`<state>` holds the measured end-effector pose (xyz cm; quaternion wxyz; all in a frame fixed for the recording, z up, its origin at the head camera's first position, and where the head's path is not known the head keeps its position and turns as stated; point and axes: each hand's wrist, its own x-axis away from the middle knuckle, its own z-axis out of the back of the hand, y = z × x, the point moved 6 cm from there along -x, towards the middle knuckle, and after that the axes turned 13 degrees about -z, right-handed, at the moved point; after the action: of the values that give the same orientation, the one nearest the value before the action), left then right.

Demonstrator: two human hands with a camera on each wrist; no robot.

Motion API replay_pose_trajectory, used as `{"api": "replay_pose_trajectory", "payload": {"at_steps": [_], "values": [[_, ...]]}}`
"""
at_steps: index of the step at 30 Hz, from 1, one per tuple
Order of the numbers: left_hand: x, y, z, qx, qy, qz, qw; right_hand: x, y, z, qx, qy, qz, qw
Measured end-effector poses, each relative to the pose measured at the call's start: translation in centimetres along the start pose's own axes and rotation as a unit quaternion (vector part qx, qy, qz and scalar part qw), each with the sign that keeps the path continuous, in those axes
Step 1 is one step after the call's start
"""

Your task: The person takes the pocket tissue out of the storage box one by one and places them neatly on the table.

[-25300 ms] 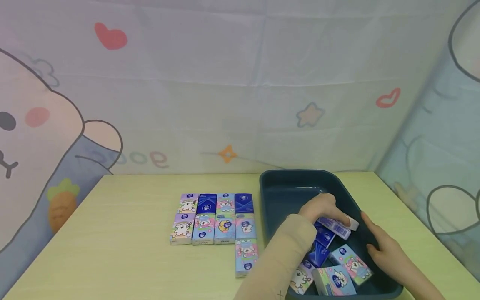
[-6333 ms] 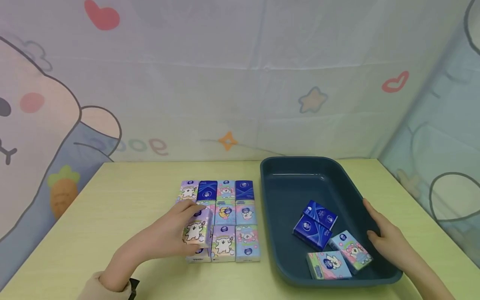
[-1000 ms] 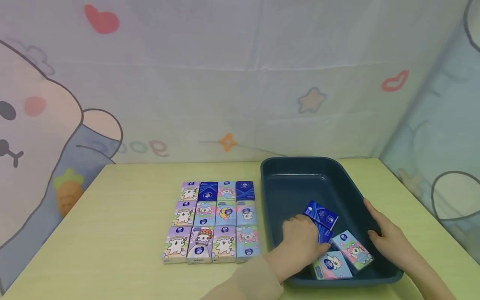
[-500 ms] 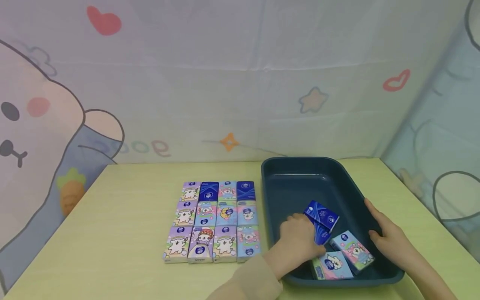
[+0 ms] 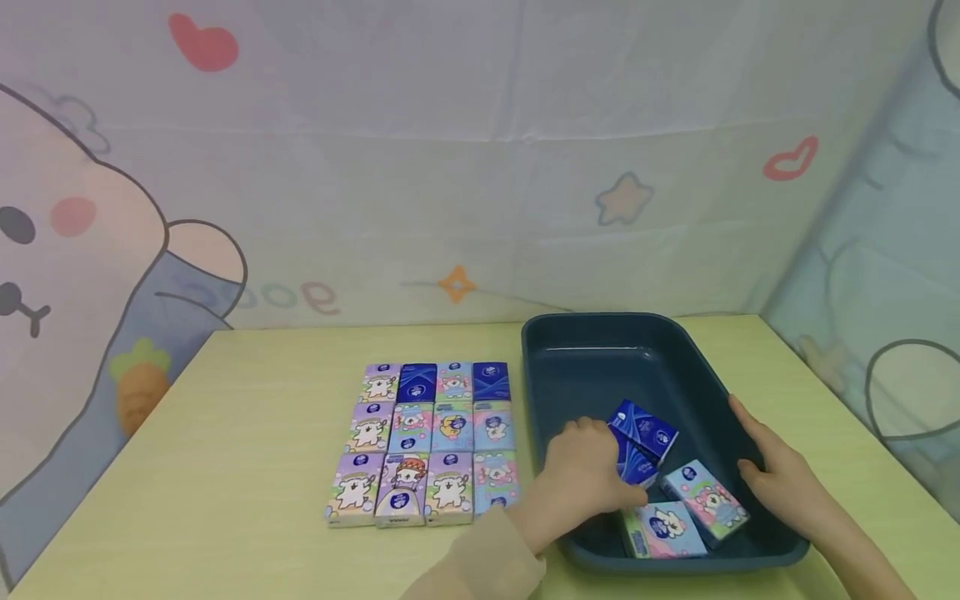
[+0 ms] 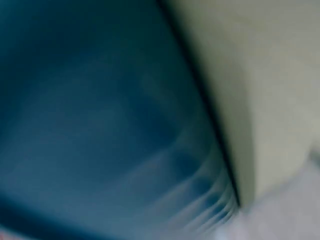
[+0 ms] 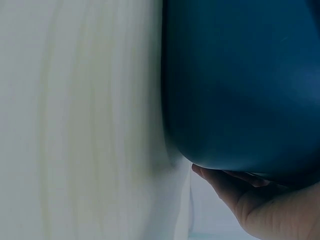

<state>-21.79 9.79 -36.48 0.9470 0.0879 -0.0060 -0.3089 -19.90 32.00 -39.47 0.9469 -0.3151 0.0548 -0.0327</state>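
Observation:
In the head view my left hand (image 5: 585, 475) reaches into the dark blue-green tray (image 5: 577, 333), fingers curled over the left end of a dark blue tissue pack (image 5: 636, 462), thumb toward its near side. The fingertips are hidden. Another dark blue tissue pack (image 5: 645, 429) lies against it. Near the thumb are a pastel tissue pack (image 5: 667, 529) and a pink-and-blue one (image 5: 705, 500). My right hand (image 5: 780, 479) holds the tray's right side, thumb over the rim; the right wrist view shows fingers (image 7: 220, 187) against its outer wall.
Left of the tray, tissue packs (image 5: 411, 421) lie edge to edge in three rows on the pale yellow table (image 5: 225, 467). A printed cloth backdrop (image 5: 480, 183) rises behind. The left wrist view holds only the blurred tray wall (image 6: 90, 125) and pale surfaces beyond.
Over the last second my left hand shifts slightly left, baring more of the dark blue pack. Since the older frames, packs from the tray have filled the third row. My right hand stays put.

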Motion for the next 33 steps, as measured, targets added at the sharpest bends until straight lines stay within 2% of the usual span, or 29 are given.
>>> {"api": "replay_pose_trajectory", "payload": {"at_steps": [7,11,16,24,33], "values": [[1.6,-0.7,2.5,-0.029,0.052,-0.032,0.9977,0.0,-0.1,0.1,0.001,0.004,-0.001,1.000],[2.7,-1.5,3.8,-0.003,0.080,-0.061,0.9949,0.2,0.0,0.1,0.000,0.002,-0.001,1.000],[5.0,-2.7,5.2,0.046,0.084,-0.081,0.9921,0.2,0.4,-0.2,-0.001,0.004,0.003,1.000],[8.8,-3.6,5.7,0.051,0.079,-0.115,0.9889,0.1,0.4,0.0,0.005,0.000,0.002,1.000],[11.2,-5.3,5.0,0.065,0.086,-0.130,0.9856,0.0,0.2,0.0,-0.001,0.000,0.004,1.000]]}}
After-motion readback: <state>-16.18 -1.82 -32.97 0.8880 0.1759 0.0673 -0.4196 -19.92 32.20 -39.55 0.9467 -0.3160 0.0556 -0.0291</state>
